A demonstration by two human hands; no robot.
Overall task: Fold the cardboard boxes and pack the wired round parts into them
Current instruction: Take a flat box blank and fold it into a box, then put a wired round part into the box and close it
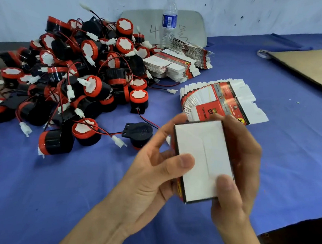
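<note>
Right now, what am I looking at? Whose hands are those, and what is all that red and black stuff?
The camera sits on a person's head, looking down at their own hands. The left hand and right hand hold one small cardboard box between them, its white side up. On the blue table lies a big pile of round parts, red and black, with thin wires and white plugs. Nearby are flat, unfolded boxes, fanned out, and more stacks behind. A water bottle stands at the back.
</note>
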